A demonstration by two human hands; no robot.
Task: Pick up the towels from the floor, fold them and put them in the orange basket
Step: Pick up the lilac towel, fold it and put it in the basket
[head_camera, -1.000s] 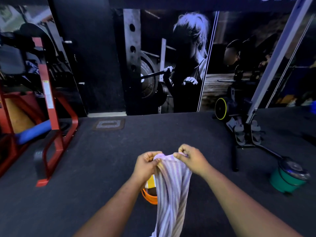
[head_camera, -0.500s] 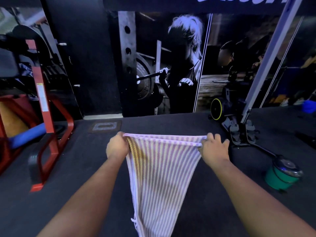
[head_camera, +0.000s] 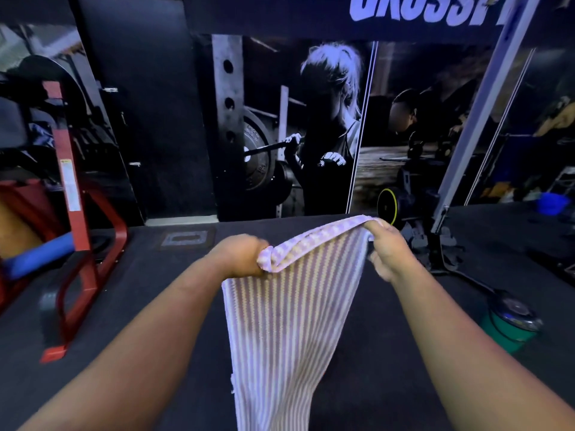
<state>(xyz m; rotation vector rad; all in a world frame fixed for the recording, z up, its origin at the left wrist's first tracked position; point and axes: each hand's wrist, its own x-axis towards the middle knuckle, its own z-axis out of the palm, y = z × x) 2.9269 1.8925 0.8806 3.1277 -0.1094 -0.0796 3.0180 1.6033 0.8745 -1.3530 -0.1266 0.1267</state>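
Dark rubber floor (head_camera: 389, 368) spreads bare beneath 2 fists, left hand (head_camera: 241, 256) and right hand (head_camera: 385, 244), each clenching the striped towel (head_camera: 289, 321); red rack (head_camera: 77, 244) stands left.

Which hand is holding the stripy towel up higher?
The right hand holds its end of the striped towel higher. The left hand grips the other end lower, so the top edge slants.

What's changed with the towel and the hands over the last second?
The hands started bunched together at the top edge of the purple-and-white striped cloth towel, then spread it wide. Now the left hand has dropped lower and the right hand sits higher, tilting the edge. Both kept their grip; the green round container stayed put.
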